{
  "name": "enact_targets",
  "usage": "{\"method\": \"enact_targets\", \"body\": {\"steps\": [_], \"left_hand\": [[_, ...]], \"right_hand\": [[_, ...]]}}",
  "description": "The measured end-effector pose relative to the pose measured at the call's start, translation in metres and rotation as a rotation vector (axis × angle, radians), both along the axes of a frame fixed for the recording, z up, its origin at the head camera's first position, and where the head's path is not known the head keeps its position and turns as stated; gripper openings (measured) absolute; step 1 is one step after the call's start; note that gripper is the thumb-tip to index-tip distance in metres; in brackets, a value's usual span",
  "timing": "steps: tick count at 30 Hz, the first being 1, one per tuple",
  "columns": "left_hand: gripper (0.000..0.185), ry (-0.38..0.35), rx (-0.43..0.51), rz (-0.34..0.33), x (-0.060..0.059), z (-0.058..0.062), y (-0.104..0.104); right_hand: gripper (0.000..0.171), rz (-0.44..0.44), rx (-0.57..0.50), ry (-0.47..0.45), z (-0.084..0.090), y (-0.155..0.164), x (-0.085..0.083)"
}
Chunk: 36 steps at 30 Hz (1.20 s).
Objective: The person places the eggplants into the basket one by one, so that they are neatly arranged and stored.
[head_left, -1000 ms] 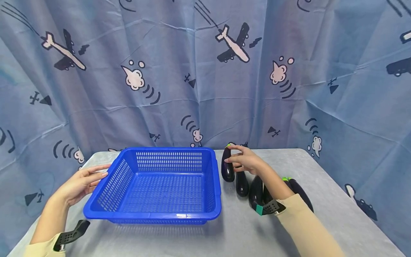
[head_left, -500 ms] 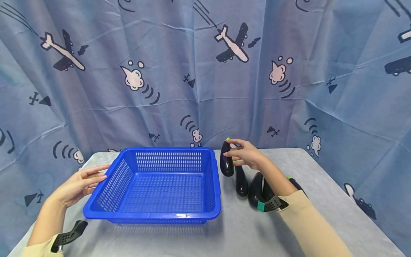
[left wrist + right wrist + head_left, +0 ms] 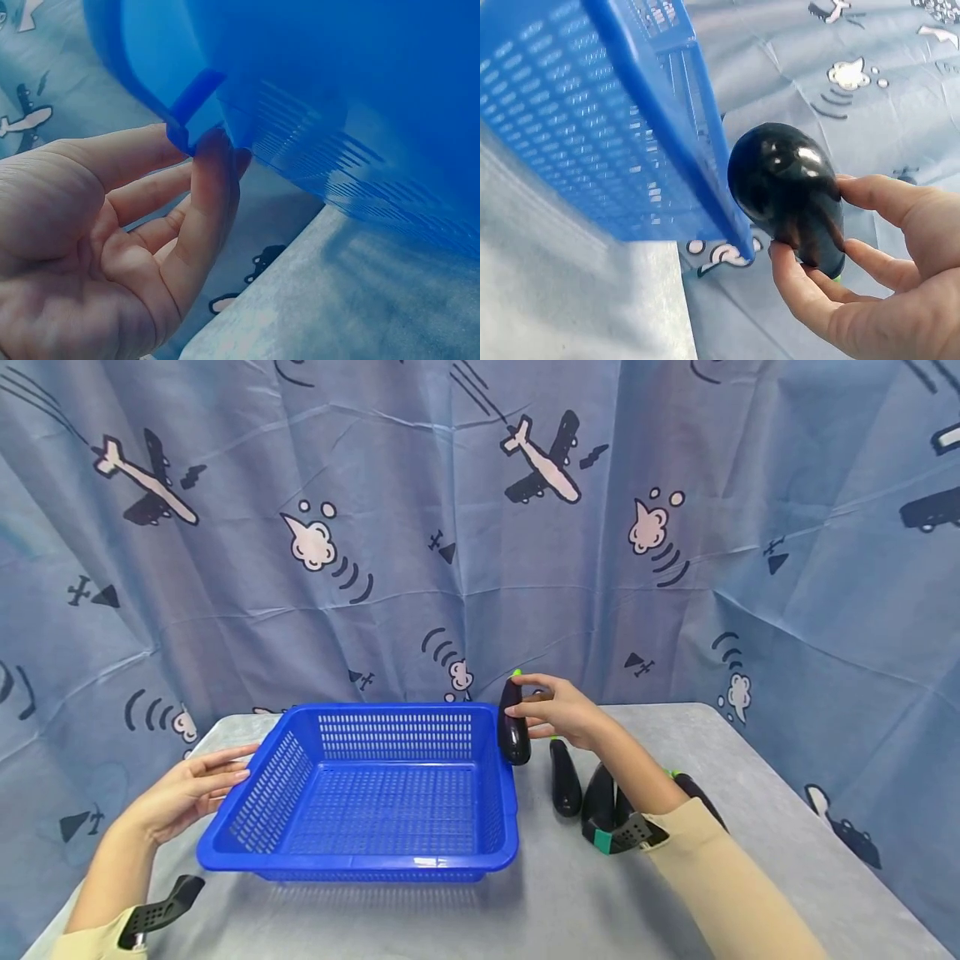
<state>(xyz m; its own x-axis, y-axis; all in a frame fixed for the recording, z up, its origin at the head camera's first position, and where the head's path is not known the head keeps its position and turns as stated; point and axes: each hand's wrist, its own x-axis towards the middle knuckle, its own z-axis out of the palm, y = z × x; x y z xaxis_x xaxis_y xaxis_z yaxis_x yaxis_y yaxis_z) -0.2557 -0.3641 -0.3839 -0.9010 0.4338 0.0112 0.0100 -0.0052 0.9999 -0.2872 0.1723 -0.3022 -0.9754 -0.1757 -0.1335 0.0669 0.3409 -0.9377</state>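
A blue plastic basket (image 3: pixel 390 862) with slotted walls stands on the table, nothing lying inside it. At its left side my left hand (image 3: pixel 183 793) holds the rim; the left wrist view shows thumb and fingertips pinching the rim's edge (image 3: pixel 180 139). My right hand (image 3: pixel 566 714) grips a dark, glossy eggplant (image 3: pixel 513 727) with a bright green stem tip. It hangs upright, stem up, by the basket's right rim. In the right wrist view the eggplant's rounded end (image 3: pixel 780 172) faces the camera, beside the basket wall (image 3: pixel 660 142).
Another eggplant (image 3: pixel 566 781) lies on the grey table (image 3: pixel 555 893) right of the basket. Several more eggplants (image 3: pixel 598 802) lie farther right, partly hidden under my right forearm. A blue curtain (image 3: pixel 405 527) with printed airplanes hangs behind and around the table.
My right hand has lifted the eggplant off the table and carried it up and left to the basket's right rim. My left hand and the basket have stayed nearly still.
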Motion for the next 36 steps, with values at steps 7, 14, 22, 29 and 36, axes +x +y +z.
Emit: {"method": "enact_targets", "body": {"steps": [7,14,22,29,36], "left_hand": [[0.048,-0.006,0.003,-0.028,-0.002,-0.001,-0.002],[0.049,0.016,0.005,-0.042,-0.001,-0.004,0.000],[0.049,0.021,0.000,-0.048,0.001,-0.004,-0.002],[0.047,0.018,-0.025,-0.011,0.003,-0.002,0.000],[0.046,0.016,-0.030,0.006,0.004,0.000,0.002]], "right_hand": [[0.067,0.029,-0.011,0.022,0.012,-0.018,0.010],[0.067,0.048,-0.003,0.033,0.016,-0.032,0.013],[0.065,0.065,-0.014,0.057,0.016,-0.046,0.012],[0.064,0.092,-0.043,0.050,0.018,-0.059,0.011],[0.062,0.111,-0.074,0.043,0.015,-0.070,0.008]]}}
